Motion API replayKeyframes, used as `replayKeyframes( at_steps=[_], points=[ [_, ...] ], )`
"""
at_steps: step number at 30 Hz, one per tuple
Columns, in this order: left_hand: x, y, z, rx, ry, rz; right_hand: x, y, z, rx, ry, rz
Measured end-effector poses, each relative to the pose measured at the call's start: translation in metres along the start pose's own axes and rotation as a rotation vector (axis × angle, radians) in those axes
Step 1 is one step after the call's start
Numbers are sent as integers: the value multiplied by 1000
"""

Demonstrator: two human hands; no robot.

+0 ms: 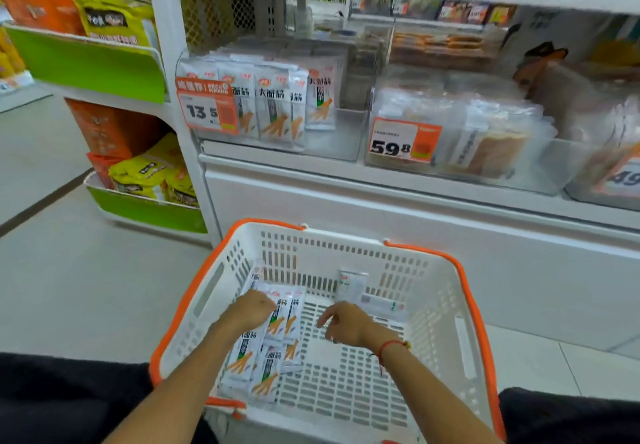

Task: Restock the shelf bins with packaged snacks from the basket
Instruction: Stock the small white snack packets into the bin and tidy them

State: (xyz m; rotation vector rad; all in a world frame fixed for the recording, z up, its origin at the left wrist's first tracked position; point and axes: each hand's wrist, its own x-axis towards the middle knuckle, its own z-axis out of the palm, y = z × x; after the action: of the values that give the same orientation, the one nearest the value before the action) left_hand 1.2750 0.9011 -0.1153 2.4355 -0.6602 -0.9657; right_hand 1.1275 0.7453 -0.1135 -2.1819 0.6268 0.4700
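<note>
A white basket with an orange rim [460,291] stands on the floor below the shelf. Several white snack packets [273,357] lie in its left half, and two more packets [353,286] lie near its far wall. My left hand [251,310] is down on the left pile with fingers curled over the packets; whether it grips one is hidden. My right hand [346,324] hovers over the bare basket floor, fingers loosely bent, holding nothing. On the shelf above, a clear bin [346,135] holds upright packets of the same kind [277,104].
A second clear bin [554,166] with other packets and a 59.8 price tag [403,140] sits to the right. A green-fronted rack [149,208] with yellow bags stands on the left. My dark-clad knees flank the basket.
</note>
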Motion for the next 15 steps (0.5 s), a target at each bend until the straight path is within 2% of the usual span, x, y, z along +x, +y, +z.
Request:
replayKeyframes(
  at_steps=[2,9,12,15],
  points=[
    [12,-22,9,24,30,-79,18,1,17,8,-58,13],
    [47,-99,59,171,-108,-236,71,-2,86,53,-270,66],
    [52,-100,70,69,-159,-319,89,-8,113,59,-366,96],
    [59,-99,73,-8,-113,-330,100,-14,138,137,-329,144]
  ],
)
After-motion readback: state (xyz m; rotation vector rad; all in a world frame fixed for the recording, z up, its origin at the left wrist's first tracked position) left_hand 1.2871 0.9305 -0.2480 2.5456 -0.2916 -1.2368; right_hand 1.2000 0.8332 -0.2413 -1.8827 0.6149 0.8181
